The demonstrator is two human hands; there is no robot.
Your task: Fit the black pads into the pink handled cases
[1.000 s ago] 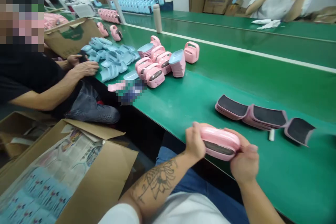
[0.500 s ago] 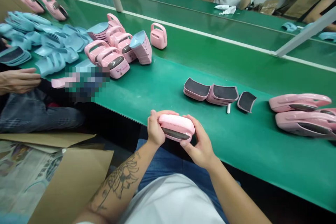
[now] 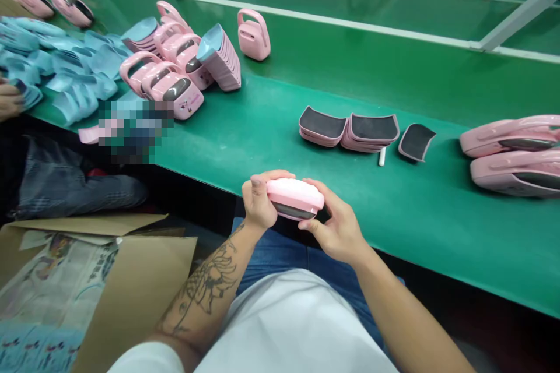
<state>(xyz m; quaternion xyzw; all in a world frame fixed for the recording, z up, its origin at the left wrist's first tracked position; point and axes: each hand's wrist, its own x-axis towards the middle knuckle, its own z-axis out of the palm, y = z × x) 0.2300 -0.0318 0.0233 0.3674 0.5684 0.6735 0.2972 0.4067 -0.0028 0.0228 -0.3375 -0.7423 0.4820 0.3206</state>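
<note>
Between both hands, at the front edge of the green table, is a pink plastic housing [image 3: 294, 192] with a dark window strip facing me. My left hand [image 3: 260, 201] grips its left end, thumb up along the side. Around its right end curl the fingers of my right hand [image 3: 335, 221], the thumb below near the dark strip. The underside of the housing is hidden. Beyond my hands lie two stacks of curved pink panels with dark lining [image 3: 371, 131] and a single such panel [image 3: 417, 142]. Close to them rests a small white stick [image 3: 382, 157].
Handled pink housings [image 3: 175, 90] stand at the left beside a tall stack of panels [image 3: 223, 61] and a pile of light blue parts [image 3: 74, 70]. More pink housings [image 3: 516, 172] lie at the right. An open carton [image 3: 140, 285] sits lower left. A co-worker's hand [image 3: 9, 99] shows far left.
My view has swung right and down, bringing the housings at the right into sight. Both hands keep hold of the pink housing, the right hand's grip shifting slightly.
</note>
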